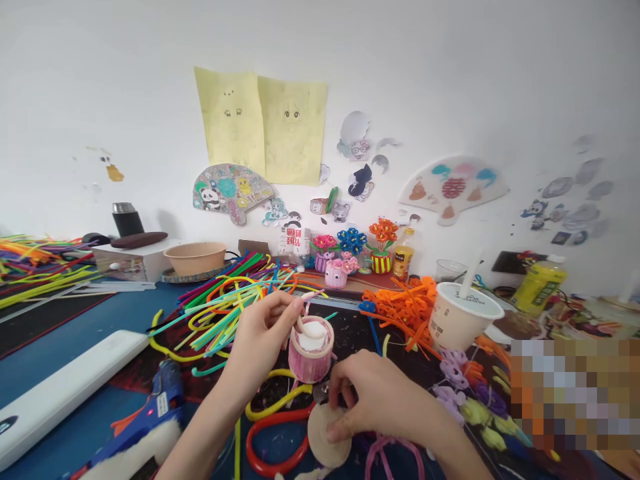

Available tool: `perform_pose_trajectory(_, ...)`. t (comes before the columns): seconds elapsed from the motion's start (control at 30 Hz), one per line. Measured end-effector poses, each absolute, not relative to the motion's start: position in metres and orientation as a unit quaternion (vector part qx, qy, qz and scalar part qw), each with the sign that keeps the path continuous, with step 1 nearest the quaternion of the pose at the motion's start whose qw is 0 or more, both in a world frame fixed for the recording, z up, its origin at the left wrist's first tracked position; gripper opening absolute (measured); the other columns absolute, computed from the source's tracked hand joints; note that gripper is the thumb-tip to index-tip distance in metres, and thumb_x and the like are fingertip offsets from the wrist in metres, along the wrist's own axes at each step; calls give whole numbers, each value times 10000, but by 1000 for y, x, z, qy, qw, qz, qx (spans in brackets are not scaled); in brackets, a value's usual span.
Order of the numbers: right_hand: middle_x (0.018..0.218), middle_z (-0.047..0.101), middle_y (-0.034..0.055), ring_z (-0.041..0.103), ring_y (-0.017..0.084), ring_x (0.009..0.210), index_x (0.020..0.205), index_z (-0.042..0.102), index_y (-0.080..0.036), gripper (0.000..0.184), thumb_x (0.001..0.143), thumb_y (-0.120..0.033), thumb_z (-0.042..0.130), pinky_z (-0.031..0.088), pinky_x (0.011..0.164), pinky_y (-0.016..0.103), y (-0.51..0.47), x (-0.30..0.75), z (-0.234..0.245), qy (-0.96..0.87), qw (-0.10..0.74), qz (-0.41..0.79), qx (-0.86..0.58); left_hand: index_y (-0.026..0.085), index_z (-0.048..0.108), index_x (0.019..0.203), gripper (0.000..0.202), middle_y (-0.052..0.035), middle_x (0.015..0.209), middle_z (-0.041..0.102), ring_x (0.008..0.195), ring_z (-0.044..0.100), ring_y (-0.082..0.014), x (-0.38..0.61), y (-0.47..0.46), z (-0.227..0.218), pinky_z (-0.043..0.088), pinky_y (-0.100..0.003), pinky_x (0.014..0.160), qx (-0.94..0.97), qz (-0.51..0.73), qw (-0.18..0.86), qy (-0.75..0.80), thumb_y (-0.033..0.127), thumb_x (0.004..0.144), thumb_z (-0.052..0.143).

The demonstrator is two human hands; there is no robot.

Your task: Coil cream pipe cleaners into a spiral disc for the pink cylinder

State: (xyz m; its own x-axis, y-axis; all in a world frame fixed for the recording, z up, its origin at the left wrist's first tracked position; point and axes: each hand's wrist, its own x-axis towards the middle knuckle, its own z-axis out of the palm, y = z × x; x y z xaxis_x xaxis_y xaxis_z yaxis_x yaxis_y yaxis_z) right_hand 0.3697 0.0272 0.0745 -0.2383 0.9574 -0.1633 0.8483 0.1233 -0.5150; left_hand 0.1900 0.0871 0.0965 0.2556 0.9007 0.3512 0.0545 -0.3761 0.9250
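Note:
A small round pot (309, 363) with pink ribbed sides, a beige rim and white filling stands upright before me. My left hand (267, 327) is at its left rim, thumb and fingers pinched on a thin pale pink strip (314, 294) that pokes out to the right. A pale curved piece runs down from those fingers into the pot. Low in front of the pot, my right hand (373, 397) has its fingers curled on a flat beige disc (327, 437). Under and beside the disc lie scissors with a red handle loop (277, 443); their blades are mostly hidden.
A blue glue gun (155, 413) and a long white device (70, 393) lie at left. Loose pipe cleaners (220, 313) spread behind my left hand. Orange pipe-cleaner pieces (405, 307) and a lidded paper cup (463, 317) stand right. Flower pots (381, 257) line the back.

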Motion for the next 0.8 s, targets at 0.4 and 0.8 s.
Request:
perform_pose_trajectory(0.4,835,680,-5,579,198,729,974,746,-270,447,605,-517,794,284,596,268,30,368,59,-795,50,222,-562,154,638,725,327,30,547,576,448,417,-82,192,88,95,334,-186,434,663,488,441,357,467,824,638)
perform_pose_trajectory(0.8,604,568,-55,488,98,558,756,643,-168,214,722,-289,816,342,529,204,33,397,79,-680,337,450,-470,164,619,726,323,26,560,566,470,428,-97,202,88,101,296,-198,440,655,489,467,338,466,839,644)
